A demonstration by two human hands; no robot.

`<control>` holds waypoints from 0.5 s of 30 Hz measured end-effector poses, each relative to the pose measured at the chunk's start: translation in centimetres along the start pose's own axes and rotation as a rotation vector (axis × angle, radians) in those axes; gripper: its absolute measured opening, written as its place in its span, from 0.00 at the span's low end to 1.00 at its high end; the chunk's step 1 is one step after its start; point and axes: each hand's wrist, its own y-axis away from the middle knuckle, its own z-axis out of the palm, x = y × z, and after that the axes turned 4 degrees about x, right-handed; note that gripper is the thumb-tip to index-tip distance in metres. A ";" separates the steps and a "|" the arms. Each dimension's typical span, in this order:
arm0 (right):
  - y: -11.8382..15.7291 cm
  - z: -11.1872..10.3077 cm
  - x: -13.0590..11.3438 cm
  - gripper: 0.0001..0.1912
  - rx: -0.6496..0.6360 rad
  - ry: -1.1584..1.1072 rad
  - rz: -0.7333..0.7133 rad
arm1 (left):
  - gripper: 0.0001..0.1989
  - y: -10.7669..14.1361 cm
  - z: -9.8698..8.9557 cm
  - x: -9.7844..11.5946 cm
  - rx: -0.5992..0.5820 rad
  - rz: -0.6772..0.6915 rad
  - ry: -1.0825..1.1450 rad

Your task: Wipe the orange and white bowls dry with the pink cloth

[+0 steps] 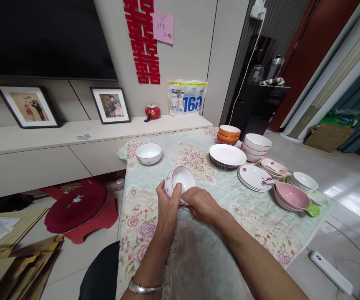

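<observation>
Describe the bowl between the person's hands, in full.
The bowl is white and glossy, apparently ceramic, with a thin red rim, a plain inside and small dark and reddish marks outside. It is tilted, its mouth turned partly toward the camera, over the near part of the floral tablecloth. The left hand holds its left side, thumb at the rim; the right hand is at its lower right edge. The hands hide its underside, so whether it touches the cloth is unclear.

White inside, rimmed red on the held round ceramic bowl (186, 176); rose-printed in pink and mauve across the pale green tablecloth (223, 189); red-flowered on the flat white ceramic plate (253, 176).
</observation>
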 end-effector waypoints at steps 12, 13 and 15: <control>-0.2 0.1 0.2 0.11 0.004 -0.159 -0.142 | 0.30 0.0 -0.3 0.4 -0.074 0.008 0.028; -0.1 -0.1 0.4 0.11 -0.017 -0.078 -0.124 | 0.31 -0.1 -0.4 0.3 -0.078 -0.001 0.023; 0.0 -0.2 0.4 0.11 -0.022 0.015 -0.057 | 0.33 -0.2 -0.4 0.1 -0.074 -0.002 0.017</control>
